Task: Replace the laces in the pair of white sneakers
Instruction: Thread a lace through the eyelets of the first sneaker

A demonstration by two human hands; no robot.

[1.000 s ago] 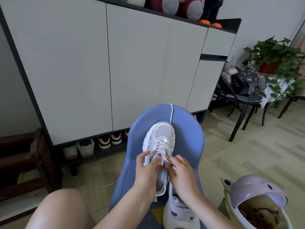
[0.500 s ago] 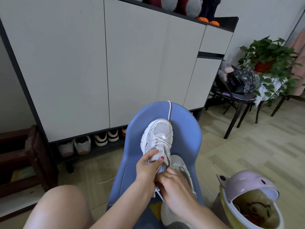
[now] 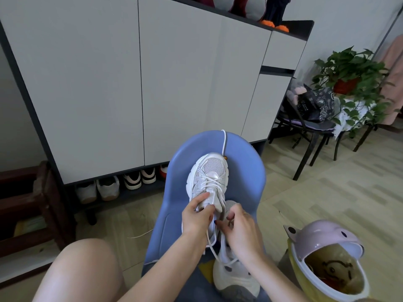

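on a blue chair (image 3: 244, 171), a white sneaker (image 3: 209, 177) is being gripped by the left hand (image 3: 197, 216); a white lace (image 3: 214, 240) is being pinched by the right hand (image 3: 238, 227).

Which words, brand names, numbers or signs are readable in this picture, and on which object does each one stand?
No text is readable.
Black bag on the chair: pale printed marks and drawings, too small and blurred to read.
White sneaker on the blue seat: no readable brand.
Pink helmet: inner lining shows a drawn face, no words.
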